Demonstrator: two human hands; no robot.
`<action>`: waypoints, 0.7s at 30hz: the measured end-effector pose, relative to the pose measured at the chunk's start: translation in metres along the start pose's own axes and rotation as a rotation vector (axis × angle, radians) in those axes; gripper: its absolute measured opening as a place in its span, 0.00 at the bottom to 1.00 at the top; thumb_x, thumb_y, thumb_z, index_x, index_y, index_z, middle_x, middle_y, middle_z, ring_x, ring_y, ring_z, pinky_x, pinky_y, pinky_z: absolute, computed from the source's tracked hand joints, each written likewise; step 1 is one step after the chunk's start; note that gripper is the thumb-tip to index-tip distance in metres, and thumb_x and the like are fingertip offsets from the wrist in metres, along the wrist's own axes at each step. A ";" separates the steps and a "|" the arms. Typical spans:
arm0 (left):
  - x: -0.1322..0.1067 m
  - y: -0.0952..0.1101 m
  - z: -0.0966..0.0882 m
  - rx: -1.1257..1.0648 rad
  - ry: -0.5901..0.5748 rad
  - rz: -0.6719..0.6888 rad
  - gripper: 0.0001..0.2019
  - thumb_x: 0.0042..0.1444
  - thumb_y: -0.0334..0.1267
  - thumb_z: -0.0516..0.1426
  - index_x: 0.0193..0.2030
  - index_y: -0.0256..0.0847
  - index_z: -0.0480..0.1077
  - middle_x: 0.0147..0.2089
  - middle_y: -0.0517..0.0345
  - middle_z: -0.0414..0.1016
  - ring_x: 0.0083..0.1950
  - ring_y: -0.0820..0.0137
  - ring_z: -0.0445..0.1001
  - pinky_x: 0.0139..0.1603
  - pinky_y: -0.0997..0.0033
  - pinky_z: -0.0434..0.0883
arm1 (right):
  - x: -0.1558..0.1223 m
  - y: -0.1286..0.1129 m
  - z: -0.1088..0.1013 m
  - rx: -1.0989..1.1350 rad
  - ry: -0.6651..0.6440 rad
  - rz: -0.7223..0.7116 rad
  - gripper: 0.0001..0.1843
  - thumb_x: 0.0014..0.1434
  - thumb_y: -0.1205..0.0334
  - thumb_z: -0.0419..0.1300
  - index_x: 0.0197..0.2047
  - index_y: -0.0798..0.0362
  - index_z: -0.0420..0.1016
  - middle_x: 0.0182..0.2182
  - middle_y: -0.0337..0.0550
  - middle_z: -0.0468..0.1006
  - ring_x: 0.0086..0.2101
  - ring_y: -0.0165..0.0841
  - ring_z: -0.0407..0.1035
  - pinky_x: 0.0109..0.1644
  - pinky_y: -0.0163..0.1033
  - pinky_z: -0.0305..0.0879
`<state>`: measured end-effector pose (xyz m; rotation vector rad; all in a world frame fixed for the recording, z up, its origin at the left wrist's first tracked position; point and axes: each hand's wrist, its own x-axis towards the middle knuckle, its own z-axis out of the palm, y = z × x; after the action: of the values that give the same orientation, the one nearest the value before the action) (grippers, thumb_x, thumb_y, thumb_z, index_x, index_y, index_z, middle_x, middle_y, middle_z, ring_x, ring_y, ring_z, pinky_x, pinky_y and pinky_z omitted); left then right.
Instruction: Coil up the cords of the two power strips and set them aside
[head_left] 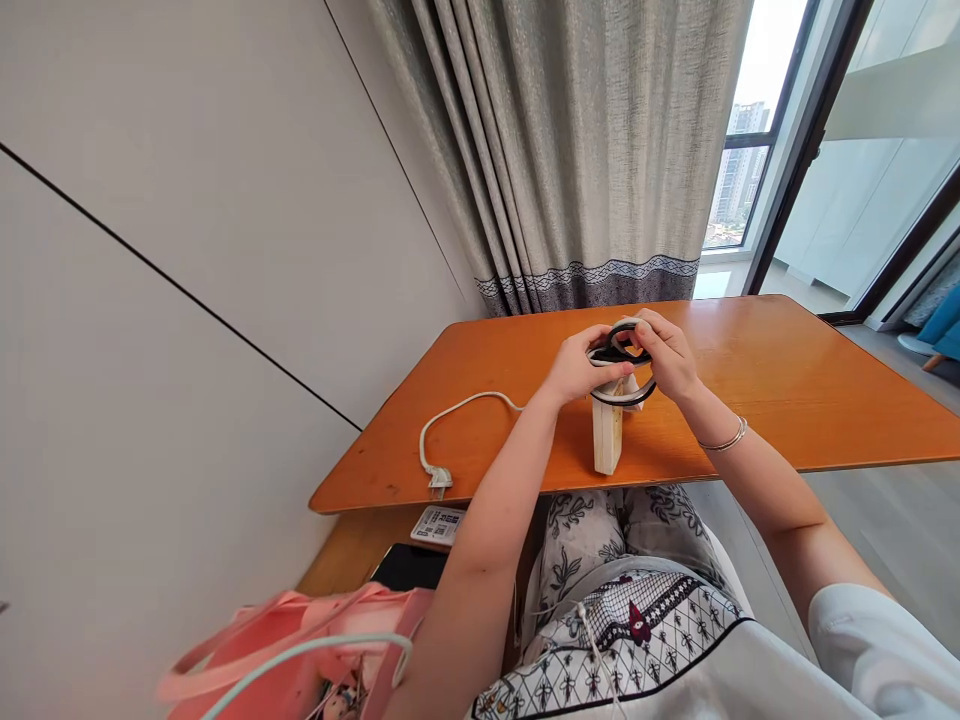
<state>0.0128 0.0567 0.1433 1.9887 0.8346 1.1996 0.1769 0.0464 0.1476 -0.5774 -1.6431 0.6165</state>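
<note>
Both my hands are raised over the orange wooden table, closed round a coil of black and white cable. My left hand pinches the coil's left side. My right hand wraps its fingers over the right side. Under the coil a white power strip lies on the table, pointing toward me. Its white cord loops off to the left and ends in a plug near the table's front left edge.
A grey curtain hangs behind the table, with a window and a glass door to the right. A white wall stands at the left. Below the table edge lie a small remote, a dark tablet and a pink bag.
</note>
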 end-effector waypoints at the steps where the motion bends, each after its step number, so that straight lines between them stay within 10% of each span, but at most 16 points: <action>1: 0.001 -0.001 -0.001 -0.020 -0.017 -0.006 0.27 0.40 0.50 0.70 0.45 0.38 0.74 0.43 0.53 0.81 0.45 0.61 0.79 0.49 0.63 0.74 | -0.001 0.001 0.002 0.041 0.018 0.016 0.33 0.60 0.26 0.50 0.24 0.49 0.60 0.26 0.40 0.63 0.32 0.35 0.63 0.40 0.43 0.65; 9: 0.006 -0.022 -0.008 -0.199 -0.104 -0.056 0.35 0.34 0.63 0.71 0.42 0.38 0.72 0.42 0.51 0.79 0.43 0.61 0.78 0.43 0.64 0.75 | -0.001 0.004 0.015 0.254 0.160 0.105 0.32 0.60 0.29 0.52 0.24 0.49 0.57 0.26 0.41 0.67 0.30 0.33 0.64 0.36 0.41 0.67; 15: -0.005 -0.014 0.004 0.041 0.153 0.108 0.36 0.47 0.66 0.64 0.51 0.37 0.76 0.59 0.40 0.75 0.60 0.53 0.74 0.60 0.58 0.71 | 0.008 0.002 0.015 0.341 0.262 0.058 0.31 0.55 0.31 0.61 0.23 0.50 0.61 0.26 0.37 0.68 0.30 0.30 0.63 0.36 0.36 0.64; 21: -0.006 0.005 0.011 0.198 0.182 0.072 0.29 0.51 0.61 0.63 0.48 0.36 0.79 0.45 0.48 0.82 0.47 0.59 0.79 0.51 0.62 0.73 | 0.008 -0.005 0.016 0.267 0.211 -0.004 0.31 0.57 0.32 0.61 0.22 0.50 0.63 0.22 0.35 0.64 0.28 0.29 0.62 0.35 0.36 0.61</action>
<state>0.0208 0.0468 0.1401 2.1046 1.0138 1.4027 0.1593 0.0470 0.1544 -0.4274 -1.3383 0.7331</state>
